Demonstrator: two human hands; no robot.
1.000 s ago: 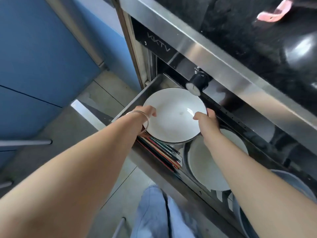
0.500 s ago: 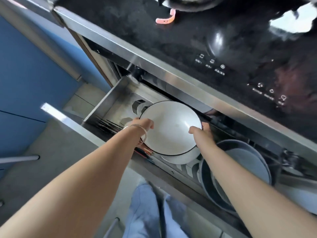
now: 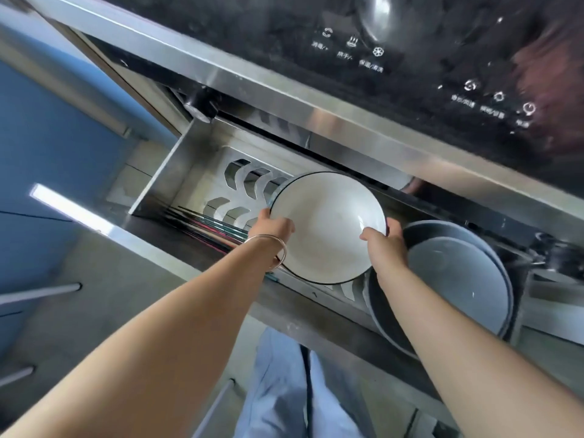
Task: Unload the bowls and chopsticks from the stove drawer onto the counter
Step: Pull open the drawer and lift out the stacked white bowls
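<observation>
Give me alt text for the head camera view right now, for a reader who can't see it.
Both hands hold a white bowl by its rim over the open stove drawer, the left hand on one side and the right hand on the other. Chopsticks lie in the drawer to the left, grey bowls stand to the right, and the black cooktop is above.

The bowl is white with a thin dark rim; the two nested dishes are grey-blue; the chopsticks run black, red and teal; the drawer is silver steel; the cabinet is blue.
</observation>
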